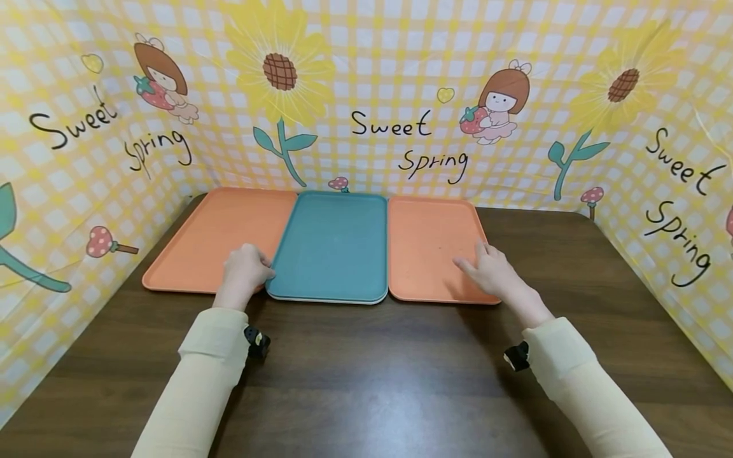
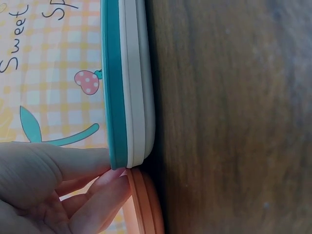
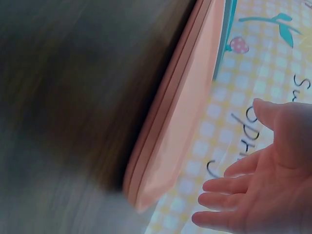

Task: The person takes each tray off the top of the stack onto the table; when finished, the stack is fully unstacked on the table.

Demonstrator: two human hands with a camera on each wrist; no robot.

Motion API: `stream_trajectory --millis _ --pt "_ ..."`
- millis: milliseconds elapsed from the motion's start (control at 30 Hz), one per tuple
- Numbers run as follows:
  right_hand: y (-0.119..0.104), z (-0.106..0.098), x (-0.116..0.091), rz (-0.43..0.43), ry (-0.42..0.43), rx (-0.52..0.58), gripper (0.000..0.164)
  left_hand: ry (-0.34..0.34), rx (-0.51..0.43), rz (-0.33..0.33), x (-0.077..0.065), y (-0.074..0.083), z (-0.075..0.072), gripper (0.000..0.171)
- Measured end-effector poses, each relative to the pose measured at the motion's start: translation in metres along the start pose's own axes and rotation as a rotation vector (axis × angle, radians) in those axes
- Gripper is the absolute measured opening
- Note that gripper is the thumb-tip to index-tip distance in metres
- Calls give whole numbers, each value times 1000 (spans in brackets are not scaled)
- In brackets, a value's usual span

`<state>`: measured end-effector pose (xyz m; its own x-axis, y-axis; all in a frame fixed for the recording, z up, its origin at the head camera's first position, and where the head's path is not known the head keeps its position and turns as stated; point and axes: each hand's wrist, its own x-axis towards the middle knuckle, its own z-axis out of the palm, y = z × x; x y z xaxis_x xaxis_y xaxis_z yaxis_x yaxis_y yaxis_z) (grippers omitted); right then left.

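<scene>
Blue tray [image 1: 331,248] on the counter [image 1: 355,369], between left orange tray [image 1: 206,235] and right orange tray [image 1: 424,248]; long axis apparently front to back. The left grip [image 1: 245,270], nearer, appears to pinch its near left corner; the tray extends right and away from it. The right grip [image 1: 491,270], spread, holds nothing near the right orange tray's outer edge.

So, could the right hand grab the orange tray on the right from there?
Probably yes: the right hand is open, holding nothing and close to the right-hand orange tray, and nothing visible blocks the way.
</scene>
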<state>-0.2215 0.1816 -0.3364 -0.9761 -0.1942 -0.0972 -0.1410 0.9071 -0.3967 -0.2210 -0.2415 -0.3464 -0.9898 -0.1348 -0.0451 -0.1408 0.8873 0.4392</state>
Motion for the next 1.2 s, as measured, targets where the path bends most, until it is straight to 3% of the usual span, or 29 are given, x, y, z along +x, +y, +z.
stream_trajectory --millis 167,533,900,1200 --pt "-17 7 7 -23 -7 22 79 1 -8 5 -1 1 -1 12" --pt "-55 22 23 17 -53 27 82 -3 -16 4 -1 1 -1 15" --pt "-87 40 32 -27 -83 48 81 1 -12 15 0 0 -1 13" --pt "-106 56 36 -93 -51 19 54 3 -9 14 -1 1 -1 13"
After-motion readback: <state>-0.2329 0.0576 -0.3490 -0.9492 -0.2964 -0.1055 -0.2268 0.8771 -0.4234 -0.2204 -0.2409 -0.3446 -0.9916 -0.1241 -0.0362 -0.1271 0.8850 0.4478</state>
